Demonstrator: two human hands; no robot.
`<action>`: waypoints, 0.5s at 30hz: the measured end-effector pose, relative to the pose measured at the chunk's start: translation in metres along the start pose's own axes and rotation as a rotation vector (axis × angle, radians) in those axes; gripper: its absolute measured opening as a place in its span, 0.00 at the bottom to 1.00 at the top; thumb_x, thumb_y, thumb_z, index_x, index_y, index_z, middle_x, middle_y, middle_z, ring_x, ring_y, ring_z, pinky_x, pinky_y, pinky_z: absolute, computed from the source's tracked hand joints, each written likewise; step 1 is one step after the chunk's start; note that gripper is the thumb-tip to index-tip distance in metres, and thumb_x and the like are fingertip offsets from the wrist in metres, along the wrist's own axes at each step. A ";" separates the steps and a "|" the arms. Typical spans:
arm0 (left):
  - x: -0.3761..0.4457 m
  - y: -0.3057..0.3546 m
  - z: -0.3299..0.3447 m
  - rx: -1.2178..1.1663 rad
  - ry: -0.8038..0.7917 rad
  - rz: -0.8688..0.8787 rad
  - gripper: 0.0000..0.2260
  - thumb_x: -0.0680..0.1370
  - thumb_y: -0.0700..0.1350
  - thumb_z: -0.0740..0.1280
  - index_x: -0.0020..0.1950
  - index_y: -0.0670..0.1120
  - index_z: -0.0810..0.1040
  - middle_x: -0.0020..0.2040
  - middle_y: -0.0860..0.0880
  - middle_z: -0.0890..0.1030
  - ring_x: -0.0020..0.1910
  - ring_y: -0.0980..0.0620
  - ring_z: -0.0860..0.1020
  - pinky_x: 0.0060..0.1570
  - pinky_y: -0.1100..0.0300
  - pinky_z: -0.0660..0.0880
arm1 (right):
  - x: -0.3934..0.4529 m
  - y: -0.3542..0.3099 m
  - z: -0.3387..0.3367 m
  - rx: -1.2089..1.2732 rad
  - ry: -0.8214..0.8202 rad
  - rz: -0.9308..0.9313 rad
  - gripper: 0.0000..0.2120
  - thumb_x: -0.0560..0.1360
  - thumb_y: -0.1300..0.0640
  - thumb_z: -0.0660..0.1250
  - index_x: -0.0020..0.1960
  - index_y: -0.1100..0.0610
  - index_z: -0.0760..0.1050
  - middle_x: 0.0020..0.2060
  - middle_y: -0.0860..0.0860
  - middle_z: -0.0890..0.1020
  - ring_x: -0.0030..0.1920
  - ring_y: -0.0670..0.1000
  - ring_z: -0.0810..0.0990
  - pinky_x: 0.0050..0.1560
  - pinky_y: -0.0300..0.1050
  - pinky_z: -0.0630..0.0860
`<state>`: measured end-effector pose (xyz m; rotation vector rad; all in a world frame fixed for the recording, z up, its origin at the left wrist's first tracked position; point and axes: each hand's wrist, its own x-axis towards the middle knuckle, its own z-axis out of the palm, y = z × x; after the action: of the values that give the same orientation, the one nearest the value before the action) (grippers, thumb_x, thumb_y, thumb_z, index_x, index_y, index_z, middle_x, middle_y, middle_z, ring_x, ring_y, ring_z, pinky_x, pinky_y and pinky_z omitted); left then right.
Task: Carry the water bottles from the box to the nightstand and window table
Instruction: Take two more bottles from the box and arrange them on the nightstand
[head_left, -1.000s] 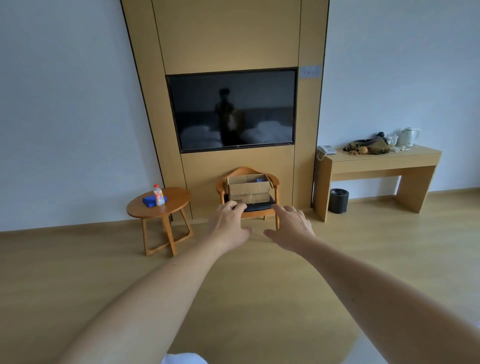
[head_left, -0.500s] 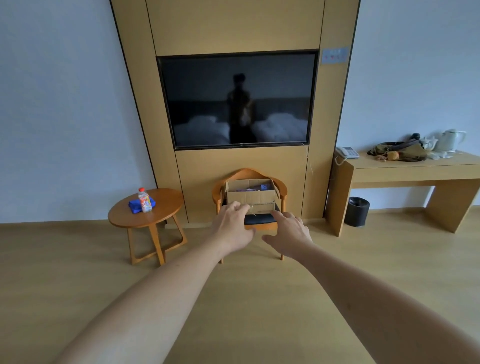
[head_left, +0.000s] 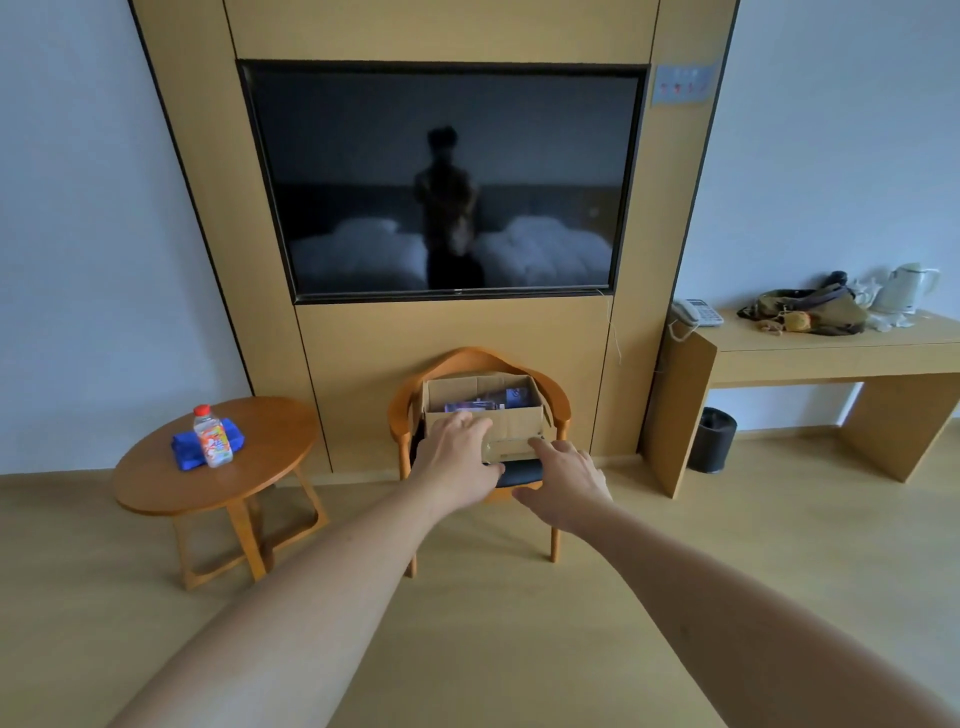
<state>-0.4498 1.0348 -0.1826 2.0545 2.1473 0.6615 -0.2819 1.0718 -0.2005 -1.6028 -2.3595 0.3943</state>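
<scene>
An open cardboard box (head_left: 511, 423) stands on the seat of a wooden armchair (head_left: 556, 402) below the wall television. Purple-labelled bottles (head_left: 488, 401) show inside it. Both my arms stretch forward towards the box. My left hand (head_left: 457, 460) and my right hand (head_left: 569, 480) hang in the air in front of it, fingers relaxed and holding nothing. How far they are from the box I cannot judge. A bottle with a red cap and bright label (head_left: 212, 436) stands upright on a round wooden side table (head_left: 270, 467) at the left, on a blue cloth (head_left: 184, 449).
A long wooden desk (head_left: 831, 358) at the right carries a telephone (head_left: 698, 312), a bag (head_left: 808, 312) and a white kettle (head_left: 904, 288). A black bin (head_left: 711, 439) stands under it. Bare wooden floor lies between me and the chair.
The view has closed in on the chair and box, which now look larger. Both hands stay stretched out ahead, open.
</scene>
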 end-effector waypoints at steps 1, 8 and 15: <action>0.019 -0.013 0.003 -0.007 -0.002 0.000 0.29 0.78 0.54 0.72 0.76 0.48 0.69 0.74 0.47 0.69 0.73 0.45 0.66 0.69 0.46 0.72 | 0.021 -0.003 0.003 -0.004 -0.007 0.013 0.32 0.75 0.42 0.70 0.75 0.47 0.64 0.65 0.52 0.74 0.64 0.57 0.72 0.63 0.55 0.74; 0.129 -0.096 0.024 -0.056 -0.045 -0.018 0.29 0.76 0.54 0.73 0.75 0.49 0.70 0.70 0.48 0.71 0.70 0.45 0.68 0.65 0.50 0.72 | 0.141 -0.017 0.032 -0.006 -0.056 0.065 0.35 0.75 0.43 0.71 0.77 0.47 0.61 0.68 0.53 0.73 0.68 0.58 0.71 0.66 0.57 0.74; 0.229 -0.151 0.059 -0.062 -0.115 -0.070 0.25 0.75 0.54 0.72 0.70 0.51 0.72 0.66 0.49 0.72 0.66 0.45 0.69 0.61 0.50 0.74 | 0.257 -0.004 0.063 0.012 -0.118 0.086 0.36 0.75 0.45 0.71 0.79 0.48 0.60 0.69 0.53 0.73 0.69 0.58 0.71 0.67 0.58 0.73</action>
<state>-0.5881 1.2722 -0.2405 1.9276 2.0974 0.5791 -0.3991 1.3049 -0.2414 -1.7247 -2.3727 0.5342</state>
